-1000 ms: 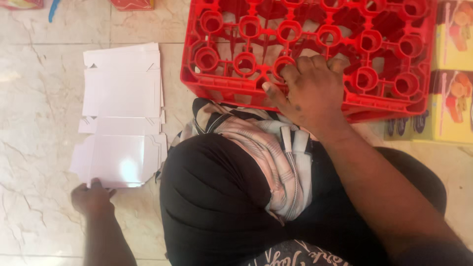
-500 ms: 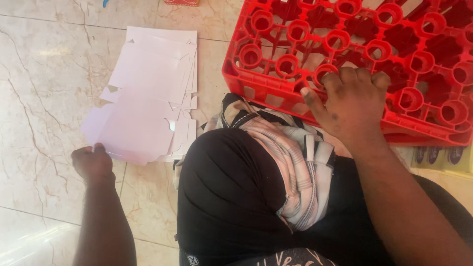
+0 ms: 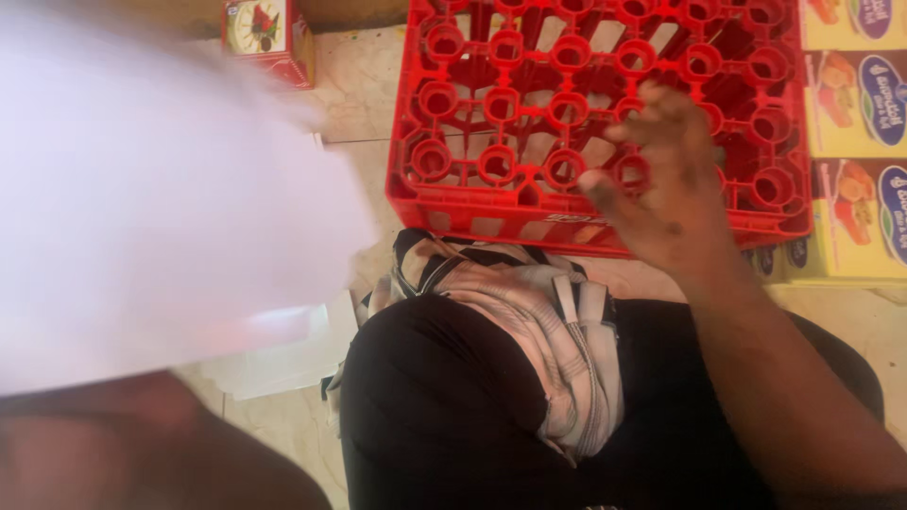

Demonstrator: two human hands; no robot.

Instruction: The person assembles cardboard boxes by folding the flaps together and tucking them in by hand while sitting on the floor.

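White sheet lifted close to the camera, hand over the red crate.

The right hand (image 3: 661, 179) is hovering, fingers spread, over the red crate (image 3: 491, 123); the blurred left hand (image 3: 123, 444) is gripping a white card sheet (image 3: 161, 208), grip unclear.

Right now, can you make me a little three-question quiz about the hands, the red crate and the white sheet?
1. True or false: the right hand rests on the red plastic crate with round sockets.
2. What fills the left of the view, blurred and close to the camera? A) a white flat cardboard sheet B) a green bottle C) a blue towel
3. Fill in: the yellow printed boxes sit beside the crate's ____ edge in the picture.

Key: 1 true; 2 A; 3 right. The left hand itself is too blurred to make out.
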